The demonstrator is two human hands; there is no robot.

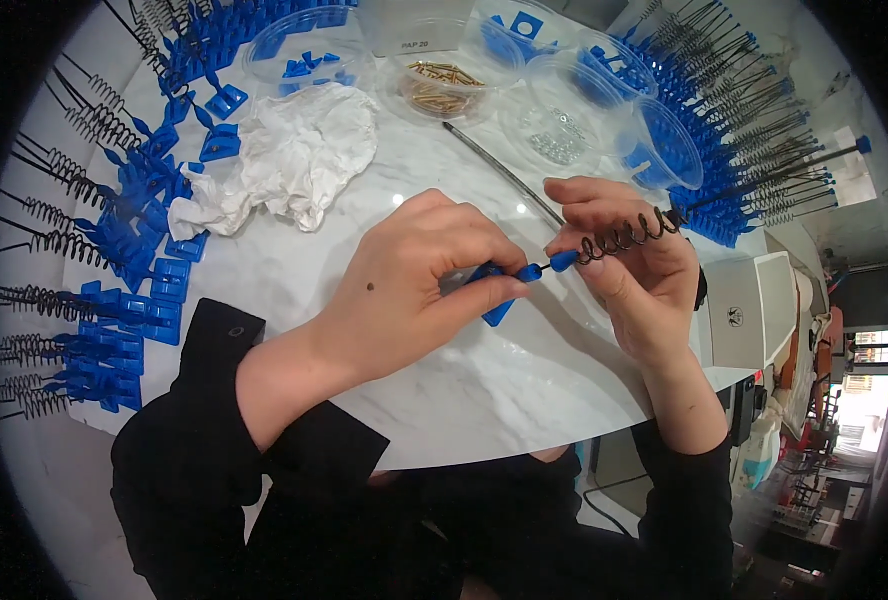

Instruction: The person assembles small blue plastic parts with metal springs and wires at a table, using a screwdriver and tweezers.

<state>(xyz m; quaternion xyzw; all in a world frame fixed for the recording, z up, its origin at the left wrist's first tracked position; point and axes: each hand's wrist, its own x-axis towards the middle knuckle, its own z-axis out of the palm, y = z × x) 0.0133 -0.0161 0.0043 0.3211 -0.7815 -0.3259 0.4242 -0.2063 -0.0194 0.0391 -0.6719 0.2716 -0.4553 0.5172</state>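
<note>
My L hand (429, 262) pinched the blue base (499, 312) & my R hand (649, 285) held the black spring (629, 238) near its blue tip (563, 261), prob. to steady the thin link (546, 266) b/w them. All hung over the white table (554, 390), clear bowls (392, 93) beyond, likely for quick reach.

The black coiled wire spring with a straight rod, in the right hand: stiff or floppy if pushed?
The black wire coil will probably flex, since gaps show between its turns. The long, thin, straight black rod beyond it seems stiffer, showing no obvious sag. Its small blue end cap may swing if bumped, sitting well beyond the right hand.
</note>
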